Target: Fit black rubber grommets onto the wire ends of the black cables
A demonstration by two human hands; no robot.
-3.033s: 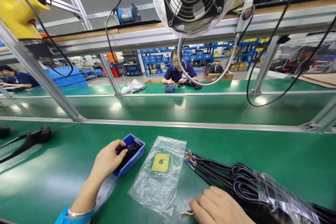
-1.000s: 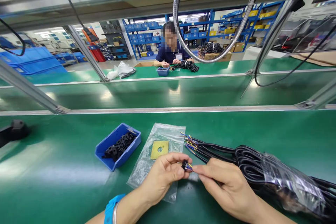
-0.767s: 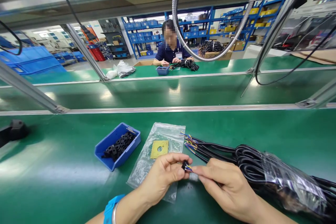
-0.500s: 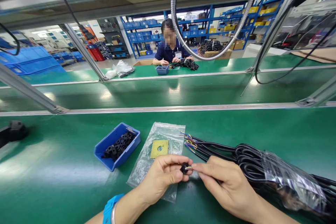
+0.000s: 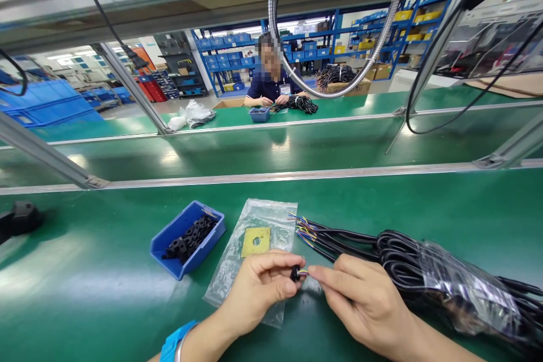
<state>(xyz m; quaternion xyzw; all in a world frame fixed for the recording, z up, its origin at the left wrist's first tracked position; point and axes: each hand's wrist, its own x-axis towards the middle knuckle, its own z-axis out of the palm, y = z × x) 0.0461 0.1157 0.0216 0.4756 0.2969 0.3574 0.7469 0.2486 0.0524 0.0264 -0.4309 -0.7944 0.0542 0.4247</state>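
Between thumb and fingers, my left hand holds a small black plastic part with a round opening facing right. Thin coloured wires, yellow and purple among them, stick out of that opening. My right hand pinches the wires' free ends between thumb and forefinger. Below the hands lies a clear plastic bag, with a square yellow plate on it that has a round hole. To the right, a bundle of black cables is wrapped in clear film, its stripped coloured ends pointing left.
A blue bin of small black parts stands left of the bag. A dark object sits at the far left edge. A metal rail crosses behind the bench. A flexible metal conduit hangs overhead. Opposite, a co-worker handles cables.
The view has shifted slightly. My right fingertips stand a little further from the black part, and more wire shows between the hands. My left hand keeps its grip.
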